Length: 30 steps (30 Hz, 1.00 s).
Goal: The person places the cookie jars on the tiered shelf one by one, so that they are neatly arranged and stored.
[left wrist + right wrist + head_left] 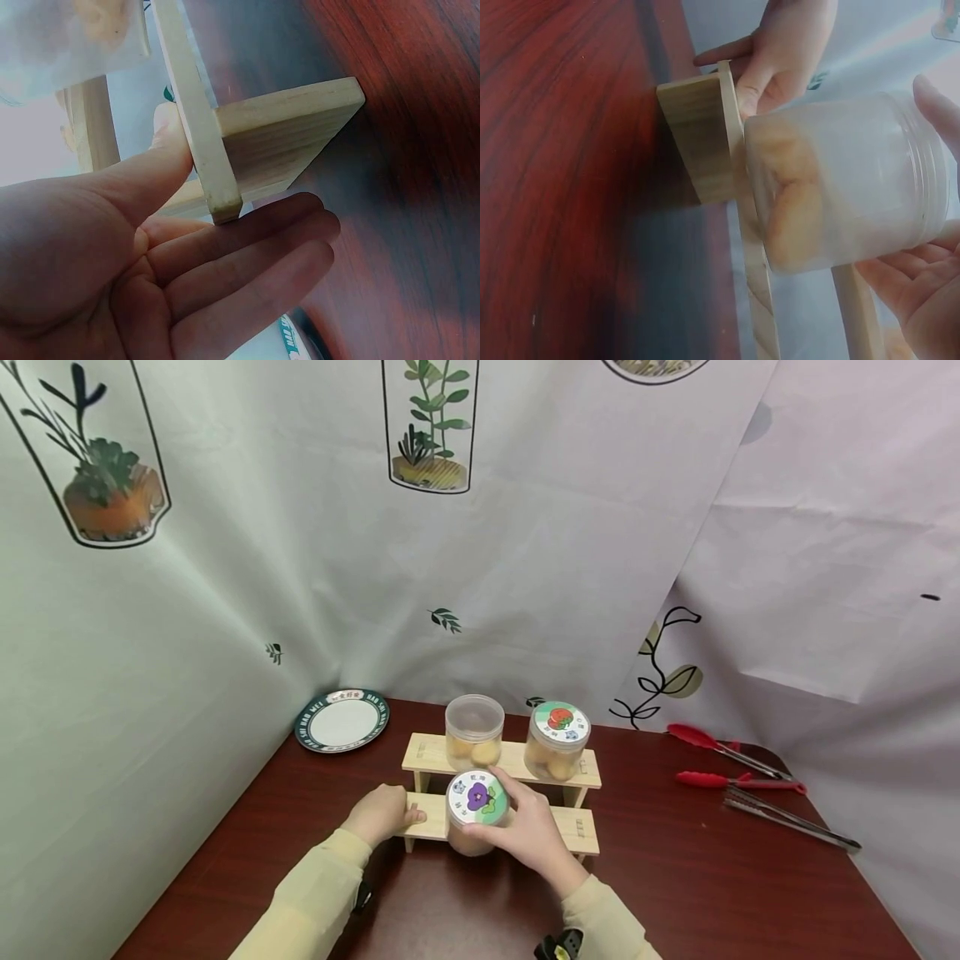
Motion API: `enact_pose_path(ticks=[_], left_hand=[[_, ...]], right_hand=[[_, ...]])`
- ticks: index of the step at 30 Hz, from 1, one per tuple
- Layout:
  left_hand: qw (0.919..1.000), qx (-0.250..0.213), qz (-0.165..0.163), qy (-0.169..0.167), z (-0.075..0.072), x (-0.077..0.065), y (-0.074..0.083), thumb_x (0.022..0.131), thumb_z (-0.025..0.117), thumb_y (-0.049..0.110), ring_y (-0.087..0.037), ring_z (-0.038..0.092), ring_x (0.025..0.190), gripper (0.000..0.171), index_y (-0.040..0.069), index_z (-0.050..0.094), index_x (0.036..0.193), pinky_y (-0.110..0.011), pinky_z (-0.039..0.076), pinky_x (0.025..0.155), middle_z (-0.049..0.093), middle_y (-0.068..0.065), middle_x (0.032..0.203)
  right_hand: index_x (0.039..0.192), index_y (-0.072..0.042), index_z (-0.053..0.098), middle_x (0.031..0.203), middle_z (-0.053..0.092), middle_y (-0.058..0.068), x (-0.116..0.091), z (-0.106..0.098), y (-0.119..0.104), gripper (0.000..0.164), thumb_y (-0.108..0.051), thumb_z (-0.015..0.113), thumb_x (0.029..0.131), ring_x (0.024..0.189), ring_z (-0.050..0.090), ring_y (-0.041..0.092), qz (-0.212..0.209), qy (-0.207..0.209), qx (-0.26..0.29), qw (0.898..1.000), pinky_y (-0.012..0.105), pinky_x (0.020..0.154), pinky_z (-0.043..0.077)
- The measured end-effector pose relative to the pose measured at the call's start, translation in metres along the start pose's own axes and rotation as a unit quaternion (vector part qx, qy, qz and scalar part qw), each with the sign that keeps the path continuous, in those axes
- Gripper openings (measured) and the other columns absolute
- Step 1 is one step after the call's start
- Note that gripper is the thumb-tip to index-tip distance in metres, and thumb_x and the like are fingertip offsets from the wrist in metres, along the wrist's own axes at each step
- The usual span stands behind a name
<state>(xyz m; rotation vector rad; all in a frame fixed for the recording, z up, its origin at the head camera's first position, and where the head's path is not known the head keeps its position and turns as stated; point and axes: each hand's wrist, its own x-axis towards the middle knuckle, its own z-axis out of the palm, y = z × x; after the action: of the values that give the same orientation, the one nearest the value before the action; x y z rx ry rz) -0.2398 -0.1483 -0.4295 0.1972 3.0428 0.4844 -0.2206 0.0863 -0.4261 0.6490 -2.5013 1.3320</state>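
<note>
A clear round jar (468,841) with a purple flower on its lid (477,797) is in my right hand (534,831), thumb and fingers around its upper end. Pale yellow-brown round pieces (795,232) lie in the jar's bottom. The jar is upright over the lower board (427,822) of a two-step wooden rack, its base right at the board's front edge. At the rack's left end my left hand (378,814) grips that board, thumb on top and fingers beneath, as the left wrist view shows.
On the upper step (427,752) stand a lidless jar (474,722) and a jar with a strawberry lid (558,743), both with similar pieces. A green-rimmed plate (343,722) lies back left. Red-handled metal tongs (697,737) lie at the right. Printed cloth hangs behind the table.
</note>
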Motion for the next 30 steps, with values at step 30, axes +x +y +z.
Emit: enact_pose_path(ticks=[30], left_hand=[[1.0000, 0.002, -0.004, -0.007, 0.0001, -0.0006, 0.0008, 0.084, 0.072, 0.032, -0.019, 0.047, 0.057, 0.034, 0.003, 0.061, 0.070, -0.035, 0.044, 0.059, 0.053, -0.006, 0.060]], right_hand=[[0.138, -0.002, 0.046, 0.126, 0.059, 0.018, -0.0049, 0.0052, 0.0063, 0.089, -0.039, 0.083, 0.066, 0.112, 0.059, 0.031, -0.019, 0.032, -0.003, 0.999, 0.040, 0.086, 0.050]])
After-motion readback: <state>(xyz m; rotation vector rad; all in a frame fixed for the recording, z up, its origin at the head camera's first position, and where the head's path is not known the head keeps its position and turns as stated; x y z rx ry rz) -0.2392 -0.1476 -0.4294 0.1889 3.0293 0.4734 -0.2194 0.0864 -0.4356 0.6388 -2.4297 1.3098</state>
